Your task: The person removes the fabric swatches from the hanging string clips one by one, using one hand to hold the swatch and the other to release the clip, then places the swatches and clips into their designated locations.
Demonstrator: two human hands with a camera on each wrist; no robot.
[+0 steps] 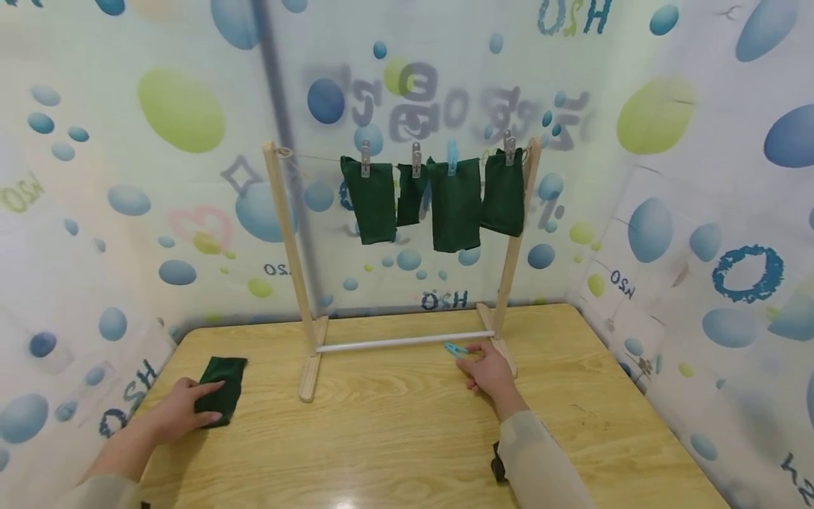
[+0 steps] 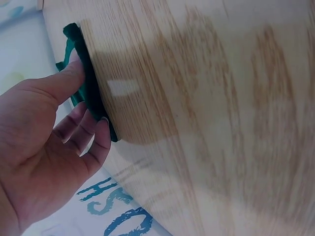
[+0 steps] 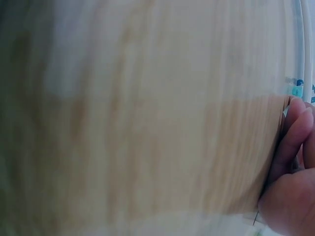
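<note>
Beige fabric sleeve point(image 1: 540, 452) nearest, over yellow wood-grain table point(image 1: 381, 431) bearing pale wooden rack point(image 1: 287, 233); left hand point(image 1: 178, 411), fingers pinching dark-green rectangular cloth point(image 1: 229, 397) at table left, right hand point(image 1: 491, 372), fingers pinching light-blue plastic clip point(image 1: 454, 349), so probably best keep cloth edge straight, clip tip clear.

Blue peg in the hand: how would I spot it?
Find the wooden rack on the table, then its low white bar. Toward that bar's right end, the right hand holds the blue peg; the other pegs clip cloths to the line.
</note>
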